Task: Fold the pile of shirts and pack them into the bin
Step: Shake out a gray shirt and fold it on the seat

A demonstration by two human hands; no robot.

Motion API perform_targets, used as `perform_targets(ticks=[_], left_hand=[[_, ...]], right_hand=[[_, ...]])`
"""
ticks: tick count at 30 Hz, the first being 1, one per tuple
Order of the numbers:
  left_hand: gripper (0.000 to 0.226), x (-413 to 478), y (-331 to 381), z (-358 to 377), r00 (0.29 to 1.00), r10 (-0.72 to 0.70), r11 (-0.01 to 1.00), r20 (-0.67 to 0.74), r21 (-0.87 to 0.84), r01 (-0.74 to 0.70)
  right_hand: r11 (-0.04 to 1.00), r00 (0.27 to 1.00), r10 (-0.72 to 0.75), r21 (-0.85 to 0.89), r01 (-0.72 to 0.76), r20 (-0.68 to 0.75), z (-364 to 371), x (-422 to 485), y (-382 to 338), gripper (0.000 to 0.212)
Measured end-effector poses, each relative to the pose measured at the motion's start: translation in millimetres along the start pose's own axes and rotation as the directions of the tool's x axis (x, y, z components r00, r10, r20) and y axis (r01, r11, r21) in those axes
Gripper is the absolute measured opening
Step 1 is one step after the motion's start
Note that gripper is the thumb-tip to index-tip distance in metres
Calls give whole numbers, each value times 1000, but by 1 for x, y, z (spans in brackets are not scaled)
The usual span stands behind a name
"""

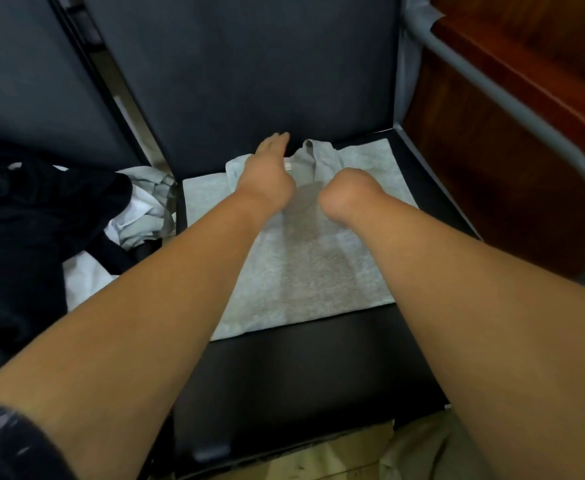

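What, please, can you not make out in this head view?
Head view only:
Right hand: fingers hidden behind its own wrist; hold on the grey shirt unclear.
Pile of shirts: cut off by the left edge; count unknown.
Left hand: fingertips blurred.

Myself on camera
A dark navy sleeve (3, 441) with pale blotches sits on my left arm; left grip (267, 178) and right grip (344, 194) are bare.

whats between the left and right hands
Only the grey shirt: its collar and shadowed cloth lie between the left hand and right hand, head view.
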State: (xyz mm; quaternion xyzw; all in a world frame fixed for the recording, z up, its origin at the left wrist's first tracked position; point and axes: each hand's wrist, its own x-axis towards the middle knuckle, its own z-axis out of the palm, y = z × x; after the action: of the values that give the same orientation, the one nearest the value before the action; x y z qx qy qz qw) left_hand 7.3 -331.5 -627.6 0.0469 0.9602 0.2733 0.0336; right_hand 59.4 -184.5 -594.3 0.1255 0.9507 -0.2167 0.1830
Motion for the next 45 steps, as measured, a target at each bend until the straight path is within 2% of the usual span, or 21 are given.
perform_targets(ticks=[3,5,7,8,9,11,14,16,19,22,24,28,29,32,35,39,43,45], left_hand=[[64,-38,-18,-27,994,-102,994,-37,31,103],[54,-69,-24,-46,969,-244,961,-28,128,246],[51,-103,-27,-64,919,-387,878,70,333,344],[50,-121,-27,-71,893,-431,838,129,423,343],[46,-137,-28,-78,874,-449,814,184,488,315],[40,-167,-33,-86,826,-490,799,280,524,296],[50,-202,-47,-86,743,-561,794,364,492,358],[62,-217,-59,-82,753,-557,818,350,386,425],[65,-224,-73,-76,772,-549,836,319,226,501],[65,-227,-79,-74,675,-637,751,371,103,652],[56,-227,-79,-73,633,-657,713,409,65,698],[31,-237,-74,-71,599,-646,700,473,54,712],[29,-238,-73,-68,593,-641,696,487,42,717],[30,-241,-71,-62,564,-667,657,487,26,754],[20,-242,-68,-65,552,-667,639,500,4,769],[32,-243,-72,-68,529,-611,652,589,-3,758],[33,-243,-76,-79,588,-560,782,583,138,608],[33,-243,-80,-83,591,-542,803,597,160,575]], right_hand=[[999,999,-30,-32,30,19,-1,-14,-15,34],[996,996,-84,-11,84,7,-2,-28,-30,37],[985,986,-163,-60,160,-41,0,-41,-45,33],[980,980,-188,-70,184,-62,3,-47,-51,34],[978,979,-198,-78,194,-45,7,-54,-57,34],[967,971,-218,-115,229,98,20,-65,-63,36],[922,940,-209,-266,281,270,39,-78,-63,44],[903,931,-198,-311,295,308,47,-87,-57,61],[866,924,-204,-380,324,324,55,-97,-47,81],[848,912,-230,-389,359,340,64,-100,-42,92],[839,908,-234,-401,369,347,67,-104,-41,96],[818,922,-203,-461,345,329,68,-113,-42,82],[822,925,-201,-459,338,322,67,-114,-45,70],[846,926,-276,-392,361,257,70,-109,-57,19],[878,925,-348,-294,378,148,75,-101,-76,25],[872,903,-425,-241,426,56,88,-92,-110,29],[826,856,-513,-235,512,61,109,-75,-143,18],[795,828,-555,-244,555,76,123,-66,-160,17]])
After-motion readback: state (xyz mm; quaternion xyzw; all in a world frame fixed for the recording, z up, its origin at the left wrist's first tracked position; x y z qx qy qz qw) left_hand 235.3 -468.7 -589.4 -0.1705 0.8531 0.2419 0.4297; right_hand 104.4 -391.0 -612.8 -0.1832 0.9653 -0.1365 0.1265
